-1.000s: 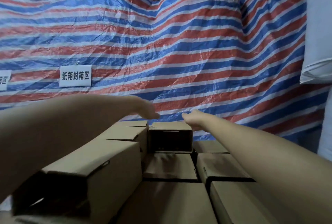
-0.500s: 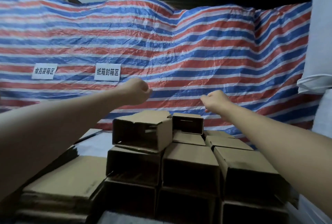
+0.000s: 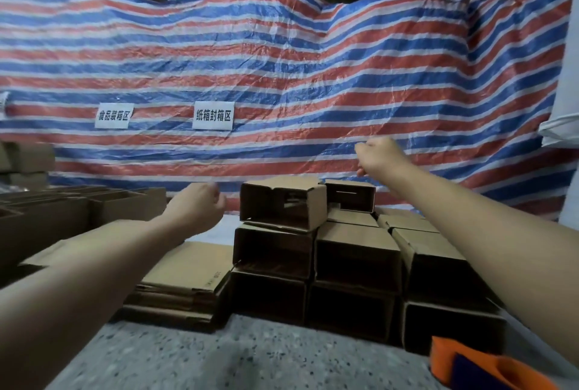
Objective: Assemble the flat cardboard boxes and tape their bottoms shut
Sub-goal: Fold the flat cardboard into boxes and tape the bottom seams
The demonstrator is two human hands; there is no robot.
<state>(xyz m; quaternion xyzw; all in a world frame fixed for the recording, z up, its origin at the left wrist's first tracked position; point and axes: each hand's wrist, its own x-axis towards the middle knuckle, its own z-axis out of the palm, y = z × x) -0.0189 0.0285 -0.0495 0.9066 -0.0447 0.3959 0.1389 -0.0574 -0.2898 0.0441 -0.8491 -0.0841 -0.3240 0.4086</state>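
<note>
Cardboard everywhere: a stack [image 3: 351, 252] of assembled boxes stands in the middle of the floor, and everything else is best placed from it. Just left of the stack, touching its lowest tier, lies the flat pile [image 3: 185, 277] of unfolded boxes — the task's raw stock, lying level with its long edges running away from the viewer toward the striped tarp [image 3: 282, 60]. The left hand [image 3: 195, 206] hovers above the far end of that pile, beside the stack's top box [image 3: 282, 206], fingers loosely curled and holding nothing. The right hand [image 3: 380, 154] is raised above and behind the stack's back row, also loosely curled with nothing in it that I can make out; it is well apart from the flat pile.

So the relation that matters: the flats lie below and slightly nearer than the left hand, on the left side of the stack, and the left hand is plainly the closer one. My guess is the next reach goes down with the left. The orange tape dispenser [image 3: 470, 364] sits right of the stack's front corner, near the right forearm — handy for that arm once a bottom needs sealing.
</note>
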